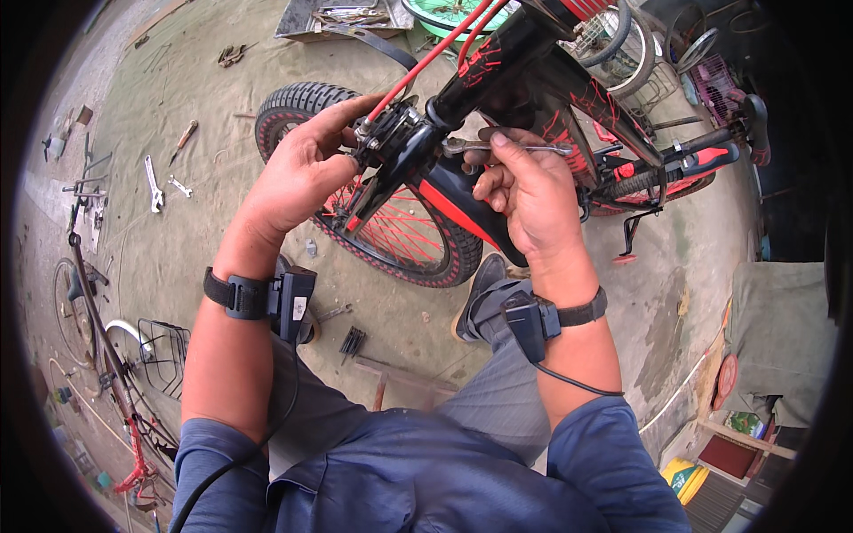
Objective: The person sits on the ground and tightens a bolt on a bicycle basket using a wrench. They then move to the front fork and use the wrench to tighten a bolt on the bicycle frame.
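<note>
A black and red bicycle (pixel 471 84) stands before me, its front wheel (pixel 464 253) with red spokes and knobbly tyre lying under my hands. My left hand (pixel 298 173) is closed around a metal brake mechanism (pixel 391 133) at the fork, thumb on the near side and some fingers hidden behind it. Red cables (pixel 418 71) run up from there. In my right hand (pixel 538 191) a metal wrench (pixel 551 147) is pinched between thumb and fingers. Its left end meets the dark fork tube (pixel 425 147); whether it sits on a bolt I cannot tell.
On the floor cloth at left lie an open-end wrench (pixel 154 185), a smaller wrench (pixel 180 187) and a screwdriver (pixel 184 140). A tool tray (pixel 298 22) is at the far side. Another bicycle (pixel 107 355) stands at far left; a yellow bucket (pixel 682 480) is lower right.
</note>
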Available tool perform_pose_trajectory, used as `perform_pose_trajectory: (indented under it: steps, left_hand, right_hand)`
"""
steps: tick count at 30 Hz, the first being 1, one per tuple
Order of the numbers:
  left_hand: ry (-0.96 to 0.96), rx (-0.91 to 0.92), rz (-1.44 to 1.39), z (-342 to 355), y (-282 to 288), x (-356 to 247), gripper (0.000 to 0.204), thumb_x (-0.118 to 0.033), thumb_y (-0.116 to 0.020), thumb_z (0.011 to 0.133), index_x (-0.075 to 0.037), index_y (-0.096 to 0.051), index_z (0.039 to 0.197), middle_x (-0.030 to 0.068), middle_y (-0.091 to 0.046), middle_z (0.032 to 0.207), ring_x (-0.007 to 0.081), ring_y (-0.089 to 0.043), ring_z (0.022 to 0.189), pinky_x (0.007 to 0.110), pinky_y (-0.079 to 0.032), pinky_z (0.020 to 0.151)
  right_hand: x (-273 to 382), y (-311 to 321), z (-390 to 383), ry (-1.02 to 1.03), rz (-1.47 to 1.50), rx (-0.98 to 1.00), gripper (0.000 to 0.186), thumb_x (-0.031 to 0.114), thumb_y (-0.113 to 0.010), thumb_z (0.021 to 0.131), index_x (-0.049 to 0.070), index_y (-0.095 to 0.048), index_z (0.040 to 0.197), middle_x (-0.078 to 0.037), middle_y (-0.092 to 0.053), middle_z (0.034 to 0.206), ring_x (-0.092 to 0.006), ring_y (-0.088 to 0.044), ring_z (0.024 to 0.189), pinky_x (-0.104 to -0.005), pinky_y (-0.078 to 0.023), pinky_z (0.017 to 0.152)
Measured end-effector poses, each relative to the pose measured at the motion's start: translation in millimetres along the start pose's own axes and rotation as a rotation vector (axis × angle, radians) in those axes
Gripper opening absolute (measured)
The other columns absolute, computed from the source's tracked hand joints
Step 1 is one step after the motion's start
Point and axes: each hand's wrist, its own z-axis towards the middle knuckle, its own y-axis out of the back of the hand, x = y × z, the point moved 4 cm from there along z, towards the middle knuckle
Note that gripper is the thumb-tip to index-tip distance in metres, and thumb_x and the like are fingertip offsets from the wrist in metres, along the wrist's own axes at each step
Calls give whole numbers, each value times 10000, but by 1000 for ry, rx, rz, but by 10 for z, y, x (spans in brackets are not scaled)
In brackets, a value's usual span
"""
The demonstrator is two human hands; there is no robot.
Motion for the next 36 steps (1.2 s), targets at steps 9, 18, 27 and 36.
perform_pose_trajectory:
  steps: [9,18,27,36]
  left_hand:
    - [-62,-22,-37,15,14,37,726,25,-466,750,26,-486,1476,104,-565,1376,187,-518,1252,331,-399,1073]
    - [-43,-13,-38,18,14,54,730,45,-438,753,45,-470,1482,128,-525,1491,212,-496,1382,351,-377,1158]
    - [-55,-39,-34,13,15,44,706,43,-465,768,26,-492,1474,98,-575,1379,175,-537,1234,322,-428,1052]
    - [-66,-77,-53,6,17,65,667,9,-522,789,-3,-534,1457,55,-678,1097,100,-620,929,257,-510,846]
  right_hand:
    - [0,48,4,-102,81,0,212,214,-596,1028,22,-662,1090,-136,-756,971,-136,-706,652,-206,-442,492]
    - [-13,43,-8,-136,167,-49,175,182,-627,1007,12,-644,1045,-142,-751,925,-162,-710,619,-210,-453,450]
    - [-8,50,-12,-136,143,-55,198,198,-637,1012,8,-645,1063,-145,-756,955,-164,-723,642,-212,-476,453]
    - [-12,47,-6,-124,68,-62,223,217,-656,1006,7,-662,1080,-128,-758,950,-145,-702,624,-205,-461,463]
